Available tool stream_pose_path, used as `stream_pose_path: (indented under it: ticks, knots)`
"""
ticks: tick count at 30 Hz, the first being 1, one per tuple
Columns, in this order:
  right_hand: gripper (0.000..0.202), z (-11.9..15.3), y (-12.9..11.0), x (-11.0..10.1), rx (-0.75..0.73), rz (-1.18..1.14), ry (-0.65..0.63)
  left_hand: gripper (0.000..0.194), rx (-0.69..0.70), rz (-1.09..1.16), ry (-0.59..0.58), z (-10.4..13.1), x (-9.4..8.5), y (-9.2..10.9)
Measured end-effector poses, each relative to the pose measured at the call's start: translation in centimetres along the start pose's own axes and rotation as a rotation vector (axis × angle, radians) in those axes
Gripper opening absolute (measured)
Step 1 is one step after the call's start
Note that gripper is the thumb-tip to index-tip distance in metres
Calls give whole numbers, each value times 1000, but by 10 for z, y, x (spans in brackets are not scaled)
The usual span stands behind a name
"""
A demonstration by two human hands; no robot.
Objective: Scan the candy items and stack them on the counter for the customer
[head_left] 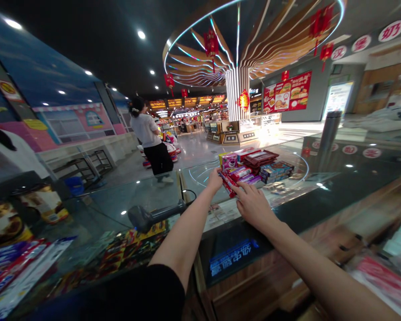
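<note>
Head view: red packet (228,183) lies between the fingers (246,188).

At centre we saw the red packet (227,183) only in part, the left hand (214,180) and right hand (253,204) each covering some of it. At the left edge we found a person (20,154) cut off. The frame's top cropped the canopy (277,42); in the lower right, a red-and-white package (382,275) looked blurred to us.

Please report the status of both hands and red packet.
Left hand, right hand: at opposite ends of red packet. Packet beside snack pile. Scanner off to left.
</note>
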State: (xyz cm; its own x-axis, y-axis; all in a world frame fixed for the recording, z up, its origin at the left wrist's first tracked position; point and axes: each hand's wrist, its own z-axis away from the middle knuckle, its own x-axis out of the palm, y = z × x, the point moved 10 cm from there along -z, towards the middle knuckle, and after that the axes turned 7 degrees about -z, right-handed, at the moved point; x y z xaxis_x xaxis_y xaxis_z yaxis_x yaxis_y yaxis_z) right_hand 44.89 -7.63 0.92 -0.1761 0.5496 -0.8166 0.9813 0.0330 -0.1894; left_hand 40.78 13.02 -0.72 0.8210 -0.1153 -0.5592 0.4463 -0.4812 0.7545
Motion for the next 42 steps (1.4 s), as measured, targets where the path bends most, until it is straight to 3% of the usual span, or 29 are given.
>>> stream_pose_path:
  ticks: [9, 16, 21, 28, 34, 42]
  knots:
    - [45, 2, -1, -4, -12, 2, 32, 46, -15, -46, -1, 3, -27, -3]
    - [46, 2, 5, -1, 12, 43, 15, 48, -29, -133, -25, 12, -69, -9]
    - [47, 2, -4, -4, -21, 58, 24, 50, -50, -161, -9, 18, -105, -19]
    - [45, -5, -36, 3, -96, 69, 30, 48, -44, -167, 45, 28, -158, -33]
    - [43, -21, -71, 16, -142, 31, 8, 36, -33, -135, 128, 46, -217, -45]
    - [43, -41, -121, 30, -220, 20, -47, 40, -90, -184, 193, 81, -290, -78]
